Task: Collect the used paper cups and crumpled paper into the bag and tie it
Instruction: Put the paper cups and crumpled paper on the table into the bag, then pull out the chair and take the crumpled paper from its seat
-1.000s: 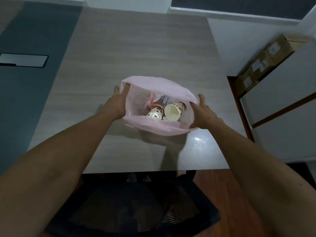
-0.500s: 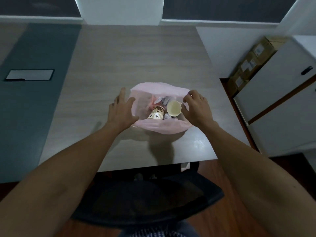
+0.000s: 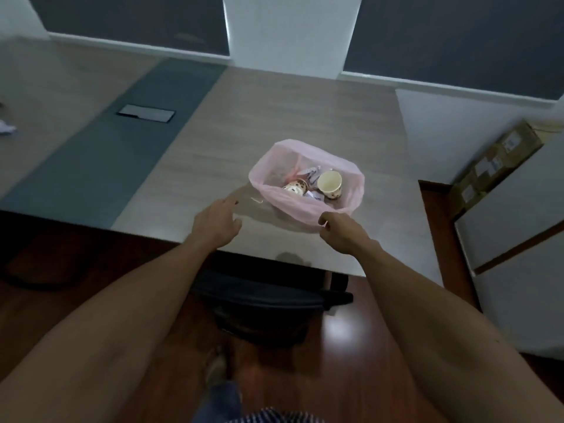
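both hands off bag (image 3: 308,209) | right hand (image 3: 341,232) beside rim | left hand (image 3: 215,222) apart

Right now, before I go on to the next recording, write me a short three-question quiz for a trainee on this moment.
1. True or false: the pink bag is already tied shut.
2. Which hand is nearer the bag's rim? A) left hand B) right hand
3. Fill in: the cup with its open mouth towards the camera lies ____ the bag.

Key:
1. False; its mouth is open, with cups and crumpled paper showing inside.
2. B; its fingers are at the near rim, though whether its grip has closed on the plastic cannot be told. The left hand is open, apart from the bag.
3. inside
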`<state>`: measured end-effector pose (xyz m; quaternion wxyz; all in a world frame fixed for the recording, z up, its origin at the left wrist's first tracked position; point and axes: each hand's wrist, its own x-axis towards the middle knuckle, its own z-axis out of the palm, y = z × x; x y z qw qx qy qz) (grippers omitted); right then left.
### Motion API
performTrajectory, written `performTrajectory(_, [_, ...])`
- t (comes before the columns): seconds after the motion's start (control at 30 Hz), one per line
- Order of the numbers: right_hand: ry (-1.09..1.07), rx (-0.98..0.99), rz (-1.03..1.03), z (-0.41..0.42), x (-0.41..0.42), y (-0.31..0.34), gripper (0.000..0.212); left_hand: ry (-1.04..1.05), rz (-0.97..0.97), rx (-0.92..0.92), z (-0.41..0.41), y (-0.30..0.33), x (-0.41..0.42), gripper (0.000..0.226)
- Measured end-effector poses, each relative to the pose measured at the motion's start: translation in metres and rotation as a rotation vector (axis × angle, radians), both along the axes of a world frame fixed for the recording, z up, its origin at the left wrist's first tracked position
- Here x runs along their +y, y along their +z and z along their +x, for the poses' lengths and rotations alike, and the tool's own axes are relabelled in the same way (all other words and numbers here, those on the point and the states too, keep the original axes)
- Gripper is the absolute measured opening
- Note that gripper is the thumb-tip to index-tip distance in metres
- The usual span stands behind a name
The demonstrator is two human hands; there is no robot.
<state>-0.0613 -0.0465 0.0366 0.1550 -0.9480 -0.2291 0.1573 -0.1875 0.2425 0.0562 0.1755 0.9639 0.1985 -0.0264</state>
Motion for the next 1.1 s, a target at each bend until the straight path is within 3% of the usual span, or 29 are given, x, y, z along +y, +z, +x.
performTrajectory(0.3, [0.213,0.090,0.015,-0.067,-0.033,0.008,0.027,0.199,0.092,0.043,-0.118,0.014,-0.061,0.040])
performTrajectory(0.53, [0.075,0.160,0.116,-0.104,-0.043,-0.002,0.030,0.355,0.214,-0.085,-0.155,0.011,-0.082,0.038])
performTrajectory(0.67, [-0.141,0.223,0.224,-0.126,-0.039,-0.009,0.039,0.668,-0.062,-0.142,-0.168,0.001,-0.097,0.043])
performTrajectory(0.8, [-0.246,0.241,0.286,-0.137,-0.031,-0.007,0.035,0.756,-0.430,-0.254,-0.165,-0.007,-0.100,0.039])
performTrajectory(0.93, [-0.201,0.259,0.304,-0.147,-0.024,-0.004,0.030,0.824,-0.536,-0.385,-0.161,-0.011,-0.087,0.033])
performTrajectory(1.1, [0.076,0.376,0.286,-0.185,0.001,-0.008,0.033,0.898,-0.510,-0.426,-0.175,-0.019,-0.053,0.032])
